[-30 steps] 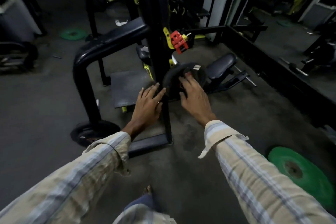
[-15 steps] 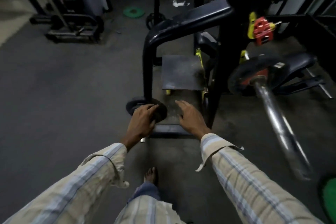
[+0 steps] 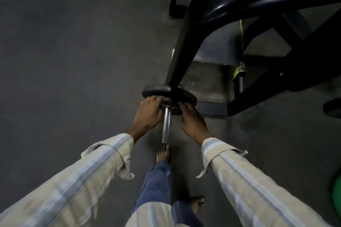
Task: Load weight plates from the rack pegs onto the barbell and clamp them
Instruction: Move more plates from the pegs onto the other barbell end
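Note:
A silver rack peg (image 3: 166, 125) sticks out low from the black rack frame (image 3: 184, 51) toward me. Two black weight plates sit on it: a larger plate (image 3: 158, 90) at the back and a smaller plate (image 3: 170, 105) in front. My left hand (image 3: 147, 114) grips the smaller plate's left edge. My right hand (image 3: 191, 121) grips its right edge. The fingers hide most of that plate's rim. The barbell is out of view.
The rack's thick curved tube and base bar (image 3: 214, 108) crowd the upper right. Another dark plate (image 3: 333, 108) shows at the right edge, and a green plate (image 3: 336, 195) lies on the floor lower right. My bare foot (image 3: 164, 153) stands just below the peg's tip.
My view has dropped from the barbell down to the rack's base. Both hands left the plate on the barbell, moved down-left and closed on the smaller plate on the low peg.

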